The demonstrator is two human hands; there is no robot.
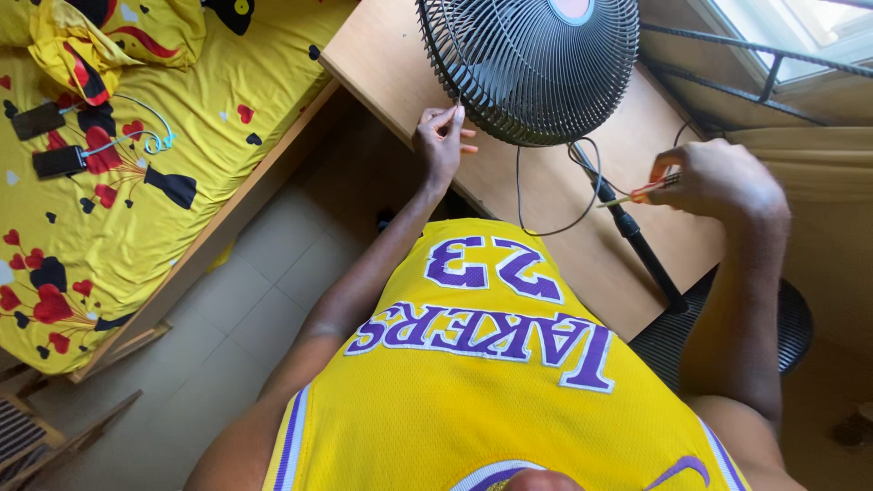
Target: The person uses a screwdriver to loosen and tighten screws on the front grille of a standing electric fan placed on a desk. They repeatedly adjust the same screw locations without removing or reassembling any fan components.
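- Two hands at work on a dark fan [532, 64] that stands on the wooden counter [391, 64], upper centre of the frame; its pole runs down toward the lower right.
- Left hand [441, 141], centre of the frame: fingertips pinched narrow on the lower left rim of the fan's wire grille. I cannot tell whether anything small sits in the pinch.
- Right hand [718, 177], right of centre: grip closed round a thin screwdriver [637, 193] with a red and yellow handle, tip pointing left toward the pole.
- A thin cord [546, 227] loops across the counter below the grille.
- Judgement: the grille is being steadied at its rim, the tool held ready but not yet engaged.
- The next move calls for bringing the tip to a rim fastener while the left hand holds the grille from turning.
- Upper left: bed with yellow sheet [182, 182], two phones on it.
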